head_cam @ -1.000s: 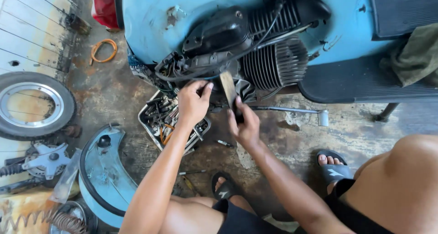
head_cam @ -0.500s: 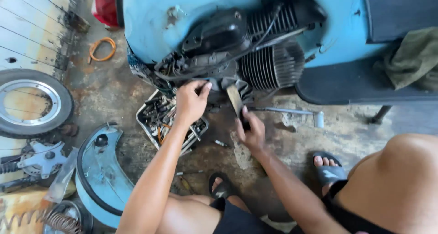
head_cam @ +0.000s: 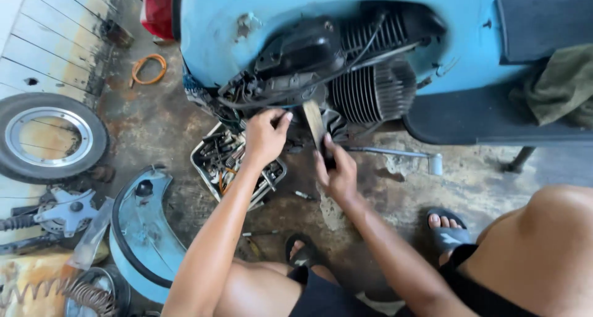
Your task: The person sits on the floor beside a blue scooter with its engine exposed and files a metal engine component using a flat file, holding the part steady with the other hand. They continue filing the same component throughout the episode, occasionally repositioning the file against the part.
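Note:
I crouch in front of a light blue scooter (head_cam: 247, 20) whose side is open, showing a black engine (head_cam: 321, 63) with a finned cylinder (head_cam: 370, 94). My left hand (head_cam: 264, 136) reaches up to the underside of the engine, fingers curled against a part there. My right hand (head_cam: 336, 169) grips the dark handle of a tool whose flat pale blade (head_cam: 314, 122) points up into the engine. Whether my left hand holds anything small is hidden by the fingers.
A tray of bolts and tools (head_cam: 231, 162) lies under my left forearm. A wheel with tyre (head_cam: 46, 138), a blue side panel (head_cam: 139, 230), a hub part (head_cam: 65, 209), an orange ring (head_cam: 148, 68) and a metal bar (head_cam: 395, 153) lie on the stained floor.
My right hand has shifted slightly with the tool, its blade staying against the engine. My left hand stays at the engine's underside. The view has moved a little.

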